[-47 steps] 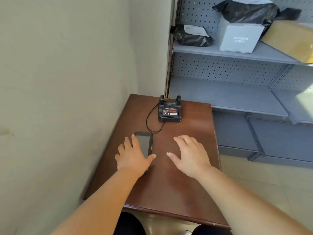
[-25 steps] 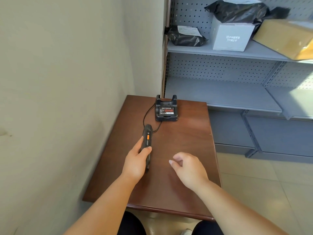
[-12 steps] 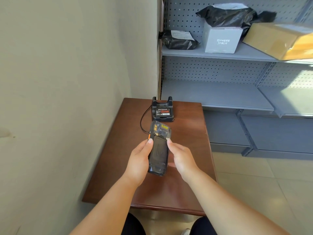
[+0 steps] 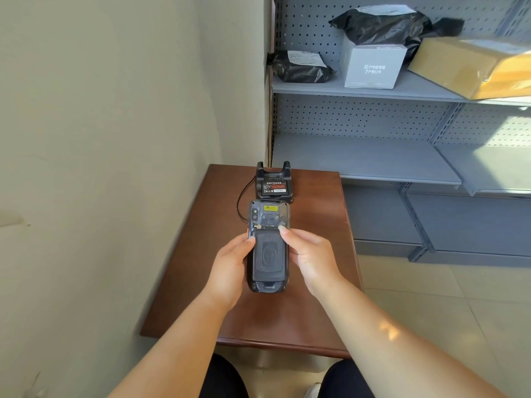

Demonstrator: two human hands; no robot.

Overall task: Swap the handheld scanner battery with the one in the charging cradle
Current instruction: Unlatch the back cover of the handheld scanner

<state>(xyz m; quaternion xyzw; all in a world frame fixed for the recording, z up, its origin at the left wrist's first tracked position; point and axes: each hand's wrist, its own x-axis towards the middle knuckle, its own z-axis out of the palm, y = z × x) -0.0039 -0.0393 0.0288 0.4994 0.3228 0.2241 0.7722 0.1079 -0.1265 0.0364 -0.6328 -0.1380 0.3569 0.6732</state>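
Fingers of the left hand [image 4: 227,268] are gripping the dark grey handheld scanner [image 4: 268,245] by its left edge, holding it back-side up above the brown wooden tabletop [image 4: 319,214]. Opposite, the right hand [image 4: 311,255] is pinching its right edge, thumb tip near a small latch. Beyond it, the black charging cradle [image 4: 273,182] is sitting on the tabletop, holding a labelled black battery [image 4: 274,187].
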